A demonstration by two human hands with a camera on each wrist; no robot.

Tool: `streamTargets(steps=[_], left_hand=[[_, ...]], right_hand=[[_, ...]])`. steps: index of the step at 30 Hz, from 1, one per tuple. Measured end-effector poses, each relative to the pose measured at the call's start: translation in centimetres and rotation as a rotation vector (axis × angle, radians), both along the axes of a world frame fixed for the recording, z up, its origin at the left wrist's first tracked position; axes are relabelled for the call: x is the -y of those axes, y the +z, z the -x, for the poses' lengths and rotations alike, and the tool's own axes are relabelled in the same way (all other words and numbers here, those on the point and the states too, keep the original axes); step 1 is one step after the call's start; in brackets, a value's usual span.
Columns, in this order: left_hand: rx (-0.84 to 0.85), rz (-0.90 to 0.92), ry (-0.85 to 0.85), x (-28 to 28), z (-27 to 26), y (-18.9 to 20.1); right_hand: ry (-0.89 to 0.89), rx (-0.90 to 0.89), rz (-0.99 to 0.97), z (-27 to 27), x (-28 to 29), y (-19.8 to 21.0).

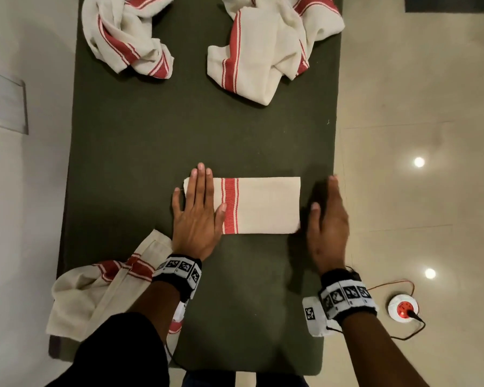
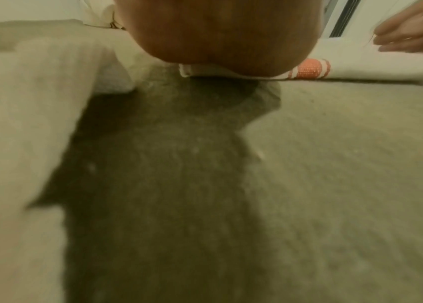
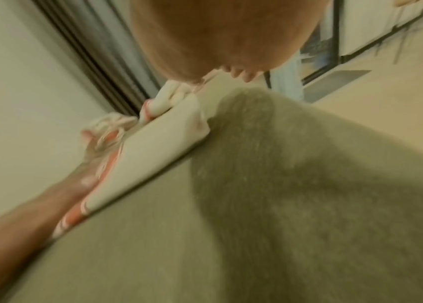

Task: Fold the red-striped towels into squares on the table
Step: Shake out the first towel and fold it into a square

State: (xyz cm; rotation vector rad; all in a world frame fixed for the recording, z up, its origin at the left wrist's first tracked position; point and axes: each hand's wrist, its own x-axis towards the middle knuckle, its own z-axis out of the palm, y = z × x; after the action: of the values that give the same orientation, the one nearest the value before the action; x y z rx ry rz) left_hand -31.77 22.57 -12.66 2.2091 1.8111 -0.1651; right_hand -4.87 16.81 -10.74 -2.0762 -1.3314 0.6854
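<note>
A cream towel with a red stripe [image 1: 263, 205] lies folded into a flat rectangle on the dark green table [image 1: 157, 141]. My left hand [image 1: 197, 208] presses flat on its left end, fingers straight. My right hand [image 1: 326, 216] is just off the towel's right edge, fingers straight and blurred, holding nothing. The left wrist view shows the towel's near edge and stripe [image 2: 308, 70] under my palm. In the right wrist view the towel [image 3: 153, 157] lies ahead, my left forearm [image 3: 23, 213] beside it.
Two crumpled striped towels lie at the far end, one left [image 1: 126, 34], one right [image 1: 274, 43]. Another crumpled towel [image 1: 101, 283] hangs at the near left corner. A round red-and-white device with a cable [image 1: 403, 308] sits on the floor to the right.
</note>
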Motion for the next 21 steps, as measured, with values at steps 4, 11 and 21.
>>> streamTargets(steps=[4, 11, 21], left_hand=[[0.004, -0.022, 0.005, 0.0, -0.2, -0.3], [-0.011, -0.025, 0.014, -0.1, -0.5, -0.8], [-0.004, -0.035, 0.011, 0.2, -0.4, -0.6]], right_hand=[[-0.150, -0.095, 0.011, -1.1, 3.1, 1.9], [-0.086, -0.320, 0.134, 1.3, 3.6, 0.1], [-0.015, -0.599, 0.128, 0.3, 3.4, 0.8]])
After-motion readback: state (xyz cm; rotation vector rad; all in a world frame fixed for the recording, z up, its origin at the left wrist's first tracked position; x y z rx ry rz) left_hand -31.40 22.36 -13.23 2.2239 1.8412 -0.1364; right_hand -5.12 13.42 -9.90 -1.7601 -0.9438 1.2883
